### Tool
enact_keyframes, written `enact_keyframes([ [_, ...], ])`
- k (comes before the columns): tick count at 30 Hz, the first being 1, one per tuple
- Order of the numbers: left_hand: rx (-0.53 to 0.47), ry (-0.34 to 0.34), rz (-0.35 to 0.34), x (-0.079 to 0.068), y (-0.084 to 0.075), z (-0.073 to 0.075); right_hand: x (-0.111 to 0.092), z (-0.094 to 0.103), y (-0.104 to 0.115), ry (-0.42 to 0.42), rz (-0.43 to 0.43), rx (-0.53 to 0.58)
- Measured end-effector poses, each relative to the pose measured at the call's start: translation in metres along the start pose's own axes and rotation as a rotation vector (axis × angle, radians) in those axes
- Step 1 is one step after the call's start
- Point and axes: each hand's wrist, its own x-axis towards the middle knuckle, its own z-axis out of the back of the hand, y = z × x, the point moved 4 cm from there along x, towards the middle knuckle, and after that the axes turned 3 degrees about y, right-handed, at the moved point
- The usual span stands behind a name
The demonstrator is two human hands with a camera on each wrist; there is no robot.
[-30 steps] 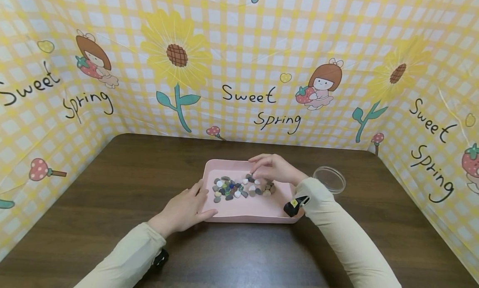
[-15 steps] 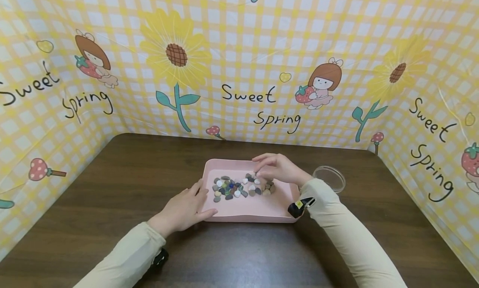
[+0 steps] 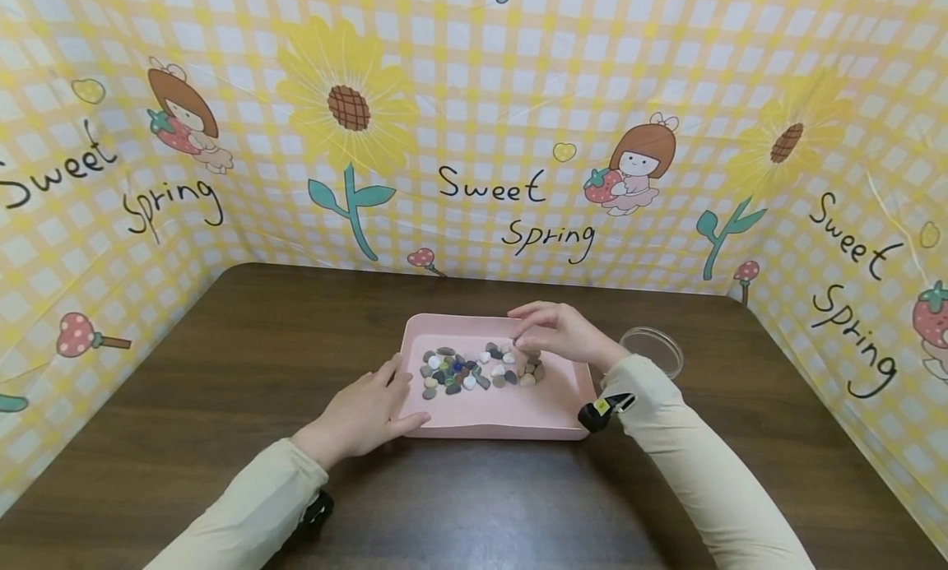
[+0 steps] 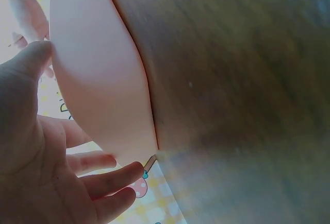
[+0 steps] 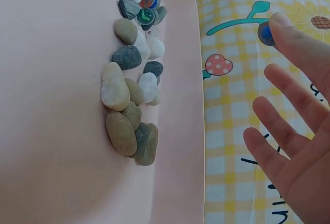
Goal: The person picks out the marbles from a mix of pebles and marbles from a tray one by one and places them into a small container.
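Note:
My right hand [image 3: 566,335] is over the back right of a pink tray [image 3: 511,418], pinching a blue glass marble [image 5: 266,33] between thumb and index finger; the other fingers are spread. Under and left of it lie pebbles [image 5: 121,134] in brown, white and dark grey. Mixed glass marbles [image 5: 147,16] and stones form a cluster in the tray's left half. At the tray's left end, my left hand [image 3: 363,410] rests with its fingers extended along the outside. In the left wrist view its thumb touches the rim of the tray wall [image 4: 98,64].
Behind the tray's right end, a clear round shallow dish [image 3: 652,354] stands on the dark wooden table [image 3: 296,323]. A yellow checked cloth [image 3: 474,85] with printed flowers closes in the table at the back and both sides.
My right hand has moved a little to the right over the tray, away from the mixed cluster, with the marble pinched in it. The left hand stays in place.

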Motion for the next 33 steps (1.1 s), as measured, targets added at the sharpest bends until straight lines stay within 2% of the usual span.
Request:
enact_keyframes([
  [21, -0.009, 0.001, 0.006, -0.001, 0.001, -0.001, -0.015, 0.01, -0.002, -0.052, 0.041, -0.04],
  [33, -0.016, -0.001, 0.011, 0.002, 0.002, -0.004, -0.025, 0.016, -0.005, -0.089, -0.017, -0.042],
])
